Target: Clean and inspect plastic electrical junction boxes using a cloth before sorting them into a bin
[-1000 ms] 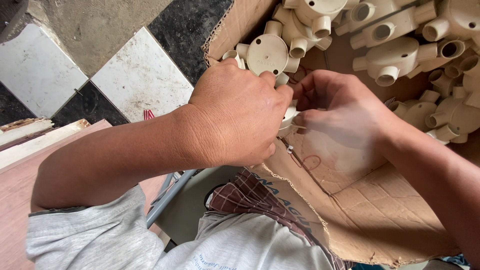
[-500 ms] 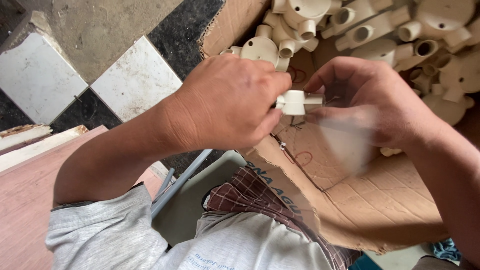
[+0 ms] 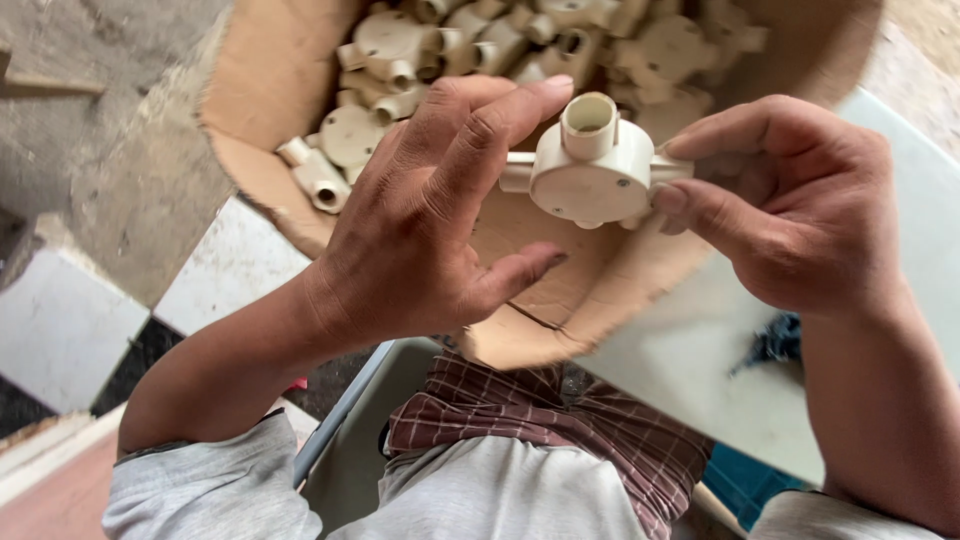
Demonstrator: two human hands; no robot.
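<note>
We see a cream junction box (image 3: 592,178) before more cream fittings (image 3: 400,45) in a brown cardboard carton (image 3: 262,90); beneath lie white and black floor tiles (image 3: 60,330), a maroon plaid cloth (image 3: 560,420) crossed by pale lines, a light grey shirt (image 3: 480,495), and a blue patch (image 3: 745,480) at lower right
</note>
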